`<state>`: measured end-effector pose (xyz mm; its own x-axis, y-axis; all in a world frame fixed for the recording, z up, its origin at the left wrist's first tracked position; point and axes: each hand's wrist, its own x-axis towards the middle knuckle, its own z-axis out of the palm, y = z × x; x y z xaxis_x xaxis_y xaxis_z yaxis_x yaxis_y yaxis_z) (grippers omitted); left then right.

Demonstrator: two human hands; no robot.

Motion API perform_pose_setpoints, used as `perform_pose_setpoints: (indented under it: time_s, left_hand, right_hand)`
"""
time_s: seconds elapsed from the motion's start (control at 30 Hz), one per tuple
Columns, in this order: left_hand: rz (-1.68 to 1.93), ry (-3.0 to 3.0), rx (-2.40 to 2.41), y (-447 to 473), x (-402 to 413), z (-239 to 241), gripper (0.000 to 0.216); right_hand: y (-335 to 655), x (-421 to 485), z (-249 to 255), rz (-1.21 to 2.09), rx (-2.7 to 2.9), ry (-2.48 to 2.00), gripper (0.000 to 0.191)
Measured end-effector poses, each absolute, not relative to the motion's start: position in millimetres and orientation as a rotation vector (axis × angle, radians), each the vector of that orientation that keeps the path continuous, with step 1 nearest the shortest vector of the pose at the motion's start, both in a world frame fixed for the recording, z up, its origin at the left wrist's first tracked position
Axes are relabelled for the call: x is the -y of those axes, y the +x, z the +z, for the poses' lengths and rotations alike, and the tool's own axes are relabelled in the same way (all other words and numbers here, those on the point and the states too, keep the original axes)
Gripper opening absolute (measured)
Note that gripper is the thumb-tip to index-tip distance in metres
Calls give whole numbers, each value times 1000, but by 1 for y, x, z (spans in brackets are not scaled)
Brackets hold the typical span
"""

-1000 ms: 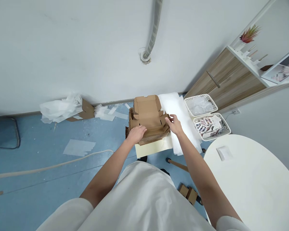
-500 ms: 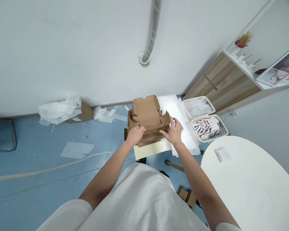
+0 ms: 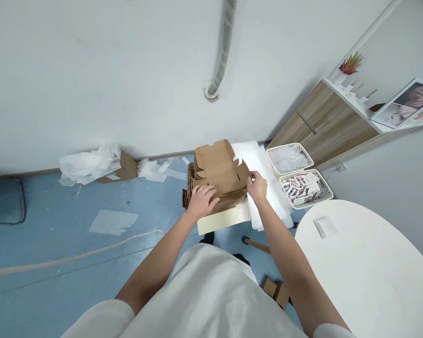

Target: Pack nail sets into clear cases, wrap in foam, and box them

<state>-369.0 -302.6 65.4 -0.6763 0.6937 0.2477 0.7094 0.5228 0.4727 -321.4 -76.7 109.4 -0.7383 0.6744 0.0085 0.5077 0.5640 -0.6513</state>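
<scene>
A stack of flattened brown cardboard boxes (image 3: 216, 171) lies in front of me, the top one with cut flaps and slots showing. My left hand (image 3: 201, 202) rests on the near left edge of the top sheet, fingers stretched out and thumb apart. At the right edge, my right hand (image 3: 257, 187) pinches a corner flap between thumb and fingers. Beneath the stack, a pale yellow sheet (image 3: 223, 220) sticks out towards me. White foam sheets (image 3: 264, 173) lie just right of the boxes, partly under my right hand and forearm.
Two white baskets (image 3: 289, 157) stand at the right, one with clear bags, one with printed packets (image 3: 305, 188). A round white table (image 3: 370, 263) fills the lower right. White wrapping scraps (image 3: 91, 164) lie by the wall. A cable (image 3: 91, 253) crosses the blue floor.
The raised near flap of the top box now lies flatter. My right hand has closed onto its right corner, while my left hand's fingers have spread over the near left edge.
</scene>
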Motion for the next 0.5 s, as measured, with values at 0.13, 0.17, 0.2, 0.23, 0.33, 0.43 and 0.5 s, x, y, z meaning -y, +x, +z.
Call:
perform_pose_setpoints:
  time_s: [0.13, 0.17, 0.2, 0.23, 0.33, 0.43, 0.5]
  left_hand:
    - [-868, -777, 2846, -367, 302, 72, 49]
    - [-857, -689, 2894, -369, 300, 74, 54]
    - [-841, -621, 2945, -370, 297, 75, 60]
    - [-822, -574, 2998, -372, 293, 76, 65]
    - [-749, -542, 3140, -374, 277, 77, 75]
    - [-686, -676, 3229, -368, 256, 77, 69]
    - [-694, -804, 3249, -361, 240, 77, 61]
  right_hand:
    - [-305, 75, 114, 939, 2399, -955, 31]
    - [-299, 74, 116, 924, 2351, -952, 31]
    - [-293, 71, 117, 904, 2301, -953, 31]
    - [-286, 69, 118, 886, 2251, -958, 31]
    - [-260, 60, 121, 865, 2119, -1008, 31]
    - [-227, 51, 119, 847, 1978, -1138, 31]
    - [-200, 46, 117, 829, 1865, -1223, 31]
